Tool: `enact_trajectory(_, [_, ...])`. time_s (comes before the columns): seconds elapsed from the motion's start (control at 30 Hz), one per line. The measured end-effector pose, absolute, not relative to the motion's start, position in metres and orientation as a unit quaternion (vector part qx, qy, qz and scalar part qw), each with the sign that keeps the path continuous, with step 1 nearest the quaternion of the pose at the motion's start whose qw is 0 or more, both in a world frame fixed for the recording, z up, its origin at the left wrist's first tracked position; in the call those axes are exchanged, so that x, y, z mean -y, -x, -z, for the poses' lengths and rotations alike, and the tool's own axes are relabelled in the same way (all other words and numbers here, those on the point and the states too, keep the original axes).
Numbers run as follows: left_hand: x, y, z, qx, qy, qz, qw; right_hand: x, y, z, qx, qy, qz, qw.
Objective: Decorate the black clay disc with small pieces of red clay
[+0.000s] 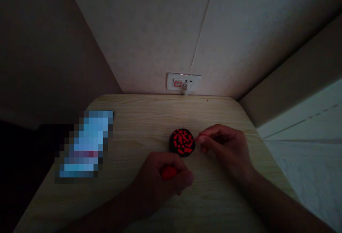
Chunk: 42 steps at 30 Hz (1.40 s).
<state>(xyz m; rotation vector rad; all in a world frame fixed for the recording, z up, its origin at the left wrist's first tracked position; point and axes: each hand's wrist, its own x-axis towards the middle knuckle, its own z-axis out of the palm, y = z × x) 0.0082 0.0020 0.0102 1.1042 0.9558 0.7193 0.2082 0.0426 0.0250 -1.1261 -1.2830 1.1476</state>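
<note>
A round black disc (182, 143) lies on the wooden table, its top scattered with short red strips and dots that look like modelling clay. My left hand (162, 181) is curled around a red lump of clay (169, 172) just in front of the disc. To the disc's right, my right hand (227, 145) pinches a small red piece of clay (197, 138) between thumb and forefinger, close to the disc's edge. Whether that piece touches the disc I cannot tell.
On the table's left side lies a lit phone (85, 144), its screen blurred out. A wall socket (184, 82) with a plug in it sits just above the table's (144, 115) back edge. Walls stand behind, and a pale panel (307, 108) rises at the right.
</note>
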Motion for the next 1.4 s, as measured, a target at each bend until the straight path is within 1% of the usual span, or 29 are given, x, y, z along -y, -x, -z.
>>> enact_trajectory(0.2, [-0.003,-0.008,-0.011,-0.429,-0.502,-0.322,0.678,-0.036,-0.209,-0.028,0.577,0.444,-0.43,0.534])
enact_trajectory(0.47, [-0.003,-0.008,-0.012,-0.431,-0.501,-0.319,0.679,-0.033,-0.21,-0.018,0.591,0.435,-0.444,0.514])
enact_trajectory(0.7, [-0.004,-0.009,-0.011,-0.436,-0.489,-0.32,0.685,-0.033,-0.209,-0.026,0.592,0.458,-0.427,0.508])
enact_trajectory(0.87, [-0.004,-0.009,-0.011,-0.439,-0.489,-0.317,0.684,-0.035,-0.213,-0.026,0.635,0.481,-0.406,0.447])
enact_trajectory(1.07, [-0.004,-0.009,-0.013,-0.437,-0.5,-0.317,0.677,-0.036,-0.213,-0.02,0.596,0.453,-0.437,0.498])
enact_trajectory(1.13, [-0.004,-0.009,-0.013,-0.436,-0.502,-0.319,0.675,-0.037,-0.212,-0.019,0.595,0.452,-0.43,0.507])
enact_trajectory(1.3, [-0.003,-0.008,-0.011,-0.44,-0.498,-0.313,0.679,-0.037,-0.212,-0.018,0.613,0.462,-0.396,0.505])
enact_trajectory(1.4, [-0.004,-0.008,-0.011,-0.441,-0.503,-0.311,0.675,-0.036,-0.212,-0.018,0.618,0.465,-0.397,0.493])
